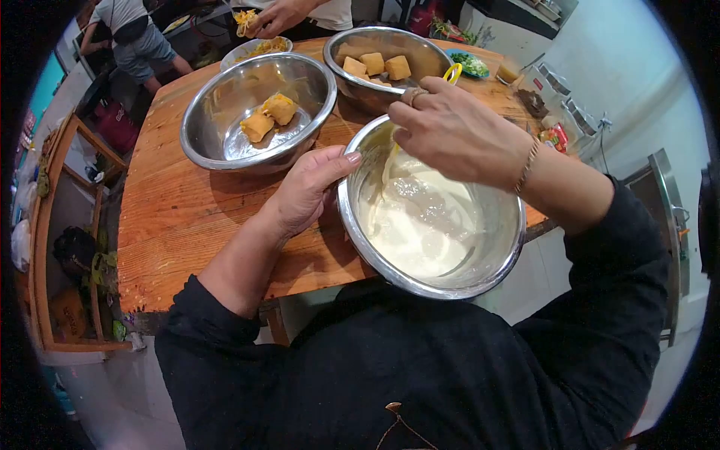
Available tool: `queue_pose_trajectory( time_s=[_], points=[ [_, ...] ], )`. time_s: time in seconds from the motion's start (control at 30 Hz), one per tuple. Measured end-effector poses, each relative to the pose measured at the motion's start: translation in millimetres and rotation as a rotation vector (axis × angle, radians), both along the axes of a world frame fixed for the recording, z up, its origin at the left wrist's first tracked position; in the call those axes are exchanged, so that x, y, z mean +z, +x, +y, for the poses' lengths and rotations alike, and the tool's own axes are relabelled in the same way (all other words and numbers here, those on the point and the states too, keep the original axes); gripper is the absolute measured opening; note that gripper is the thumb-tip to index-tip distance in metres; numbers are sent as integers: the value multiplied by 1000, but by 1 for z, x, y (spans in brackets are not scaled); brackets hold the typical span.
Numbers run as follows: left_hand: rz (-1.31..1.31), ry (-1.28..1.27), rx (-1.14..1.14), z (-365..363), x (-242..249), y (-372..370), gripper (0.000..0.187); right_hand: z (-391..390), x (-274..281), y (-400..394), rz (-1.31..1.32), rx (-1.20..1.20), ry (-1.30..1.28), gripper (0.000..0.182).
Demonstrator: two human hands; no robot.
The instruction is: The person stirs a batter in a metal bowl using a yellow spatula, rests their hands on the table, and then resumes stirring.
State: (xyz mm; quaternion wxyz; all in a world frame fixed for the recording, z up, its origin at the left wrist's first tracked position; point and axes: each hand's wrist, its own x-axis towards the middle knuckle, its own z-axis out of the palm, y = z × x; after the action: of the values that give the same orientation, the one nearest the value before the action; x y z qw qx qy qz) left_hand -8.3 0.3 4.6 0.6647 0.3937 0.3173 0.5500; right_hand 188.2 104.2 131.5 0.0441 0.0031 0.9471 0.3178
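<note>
A steel mixing bowl [504, 225] of pale, creamy batter [424, 251] tilts toward me over the table's near edge. My left hand [307, 187] grips its left rim, thumb over the top and fingers beneath. Above the batter, my right hand [461, 131] is closed around a utensil with a yellow loop handle [452, 73]; its lower end is hidden, so its kind cannot be told. Glossy ripples mark the batter's surface. To the left stands a wide steel bowl [199, 142] holding two orange-yellow blocks [268, 118]. Behind is another steel bowl [334, 46] with several plain orange blocks [371, 63].
Across the wooden table [187, 240], another person's hand [281, 16] holds yellow shreds above a white bowl [229, 58]. A green plate of chopped greens [471, 64] and a glass [508, 71] stand at the far right. A wooden shelf [71, 345] is at left.
</note>
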Motion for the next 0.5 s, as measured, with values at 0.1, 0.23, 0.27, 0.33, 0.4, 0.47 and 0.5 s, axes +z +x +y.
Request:
queue_pose_trajectory(
  time_s=[0.1,0.23,0.27,0.33,0.4,0.47,0.5],
  points=[
    [-19,1,57,-3,3,6,27,22,-13,12,1,-100,12,15],
    [-18,-11,78,-1,-3,7,22,-1,7,48,-207,-557,-187,14],
    [-28,-14,86,-2,-1,10,21,-9,12,58,-246,-646,-255,14],
    [-43,-14,97,-3,-2,13,20,-21,24,66,-330,-744,-398,13],
    [-54,-2,104,-3,-6,14,21,-29,34,70,-418,-763,-540,13],
    [-65,-16,106,-5,-3,16,21,-28,35,68,-352,-674,-632,15],
    [-71,-25,111,-6,0,17,21,-26,36,65,-321,-625,-678,17]
  ],
)
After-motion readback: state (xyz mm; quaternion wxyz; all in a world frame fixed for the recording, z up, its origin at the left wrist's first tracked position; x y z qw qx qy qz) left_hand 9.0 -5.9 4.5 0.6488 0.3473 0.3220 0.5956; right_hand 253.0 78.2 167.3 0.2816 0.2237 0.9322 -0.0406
